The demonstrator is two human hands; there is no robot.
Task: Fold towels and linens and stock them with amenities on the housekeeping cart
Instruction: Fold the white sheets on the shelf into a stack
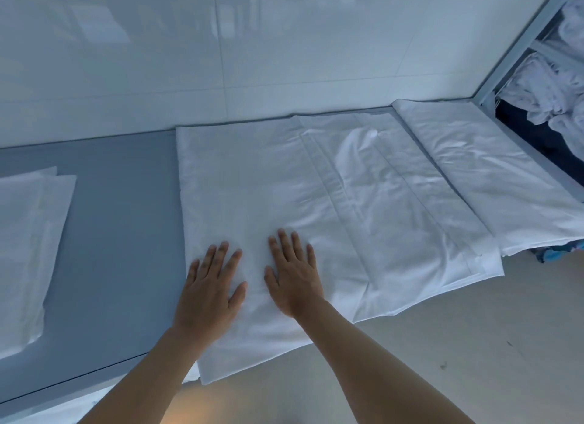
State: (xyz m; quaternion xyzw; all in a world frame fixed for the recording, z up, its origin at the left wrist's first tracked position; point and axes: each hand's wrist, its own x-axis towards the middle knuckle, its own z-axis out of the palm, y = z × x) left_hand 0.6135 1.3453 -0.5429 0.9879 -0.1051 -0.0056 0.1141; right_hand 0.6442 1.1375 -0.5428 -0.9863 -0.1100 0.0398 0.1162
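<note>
The glossy white wall (284, 44) is filling the whole back of the view, smooth panels catching soft reflections. Below it the grey table (120, 234) is running left to right, flat and matte, its near edge slanting toward the pale floor (474, 344). Spread across the middle of that table, a big white sheet (268, 186) is lying folded into a broad rectangle, thin woven cloth with a stitched hem band crossing it and its near edge hanging just over the table edge. To the right, a second folded sheet (489, 177) is lying just beside it, lightly wrinkled. At the left edge, a folded stack of white linen (25, 249) is sitting well apart from the middle sheet. Top right, a metal-framed shelf (521, 44) is holding crumpled white linens (550, 85).

And the hands: the left hand (210, 292) is pressing flat on the big sheet, fingers straight and fanned apart, gripping nothing. The right hand (292, 275) is lying flat just beside it, fingers straight and slightly spread, palm down on the cloth.

No labels or writing are showing anywhere.
</note>
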